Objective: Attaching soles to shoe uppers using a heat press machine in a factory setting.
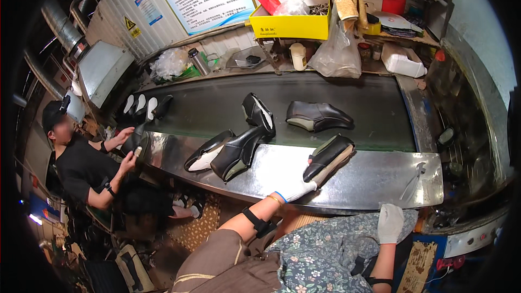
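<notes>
My left hand (300, 188), in a white glove with a blue cuff edge, grips the near end of a black shoe upper (329, 157) with a green patch. The shoe is tilted over the shiny metal ledge (271, 164). My right hand (390, 224), also gloved in white, lies over the floral apron (325, 247), apart from the shoe; its fingers cannot be made out clearly. Left of the held shoe, a black shoe (237, 152) and another with a white lining (207, 154) lean together on the ledge.
On the dark conveyor belt (211, 97) are a black shoe (320, 117) and an upturned one (257, 113). Several shoes with white soles (142, 104) stand farther left. A metal tool (417, 180) lies at the ledge's right. At left sits a co-worker (87, 168). A yellow box (291, 25) stands behind.
</notes>
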Demonstrator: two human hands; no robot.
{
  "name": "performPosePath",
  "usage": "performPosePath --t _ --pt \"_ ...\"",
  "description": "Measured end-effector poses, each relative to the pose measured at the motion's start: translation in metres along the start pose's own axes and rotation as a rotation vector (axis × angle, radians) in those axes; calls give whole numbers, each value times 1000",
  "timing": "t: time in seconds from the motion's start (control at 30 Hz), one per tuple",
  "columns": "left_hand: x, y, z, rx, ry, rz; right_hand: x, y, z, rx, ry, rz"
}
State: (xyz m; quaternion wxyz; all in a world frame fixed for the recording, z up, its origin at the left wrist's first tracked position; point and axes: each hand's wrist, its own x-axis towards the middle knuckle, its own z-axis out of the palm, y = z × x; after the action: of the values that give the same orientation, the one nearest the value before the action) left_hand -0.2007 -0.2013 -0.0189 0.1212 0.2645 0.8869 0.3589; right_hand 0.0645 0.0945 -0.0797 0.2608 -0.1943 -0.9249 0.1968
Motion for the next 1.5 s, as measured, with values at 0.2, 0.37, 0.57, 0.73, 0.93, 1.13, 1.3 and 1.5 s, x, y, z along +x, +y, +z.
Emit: performPosePath --t 0.2,0.37,0.57,0.73,0.93,1.13,1.3,1.5 --pt "-1 3 -1 42 -12 -8 -3 3 2 -9 -11 12" --pt "-3 5 0 14 -32 -2 -3 2 1 -40 -76 62" --pt "-4 0 7 -10 -40 -24 -2 1 2 -6 -26 9" --pt "-2 -8 13 -56 -47 -10 -1 1 2 -6 -19 10" --pt "-1 -9 9 -99 -93 -52 0 0 1 -29 -21 14" --pt "-2 -11 10 -63 -68 -18 0 -1 2 -25 -27 21" --pt "-2 -10 11 -64 -61 -24 1 -2 2 -41 -28 18" --pt "2 -4 7 -62 -61 9 4 -1 3 -23 -8 29"
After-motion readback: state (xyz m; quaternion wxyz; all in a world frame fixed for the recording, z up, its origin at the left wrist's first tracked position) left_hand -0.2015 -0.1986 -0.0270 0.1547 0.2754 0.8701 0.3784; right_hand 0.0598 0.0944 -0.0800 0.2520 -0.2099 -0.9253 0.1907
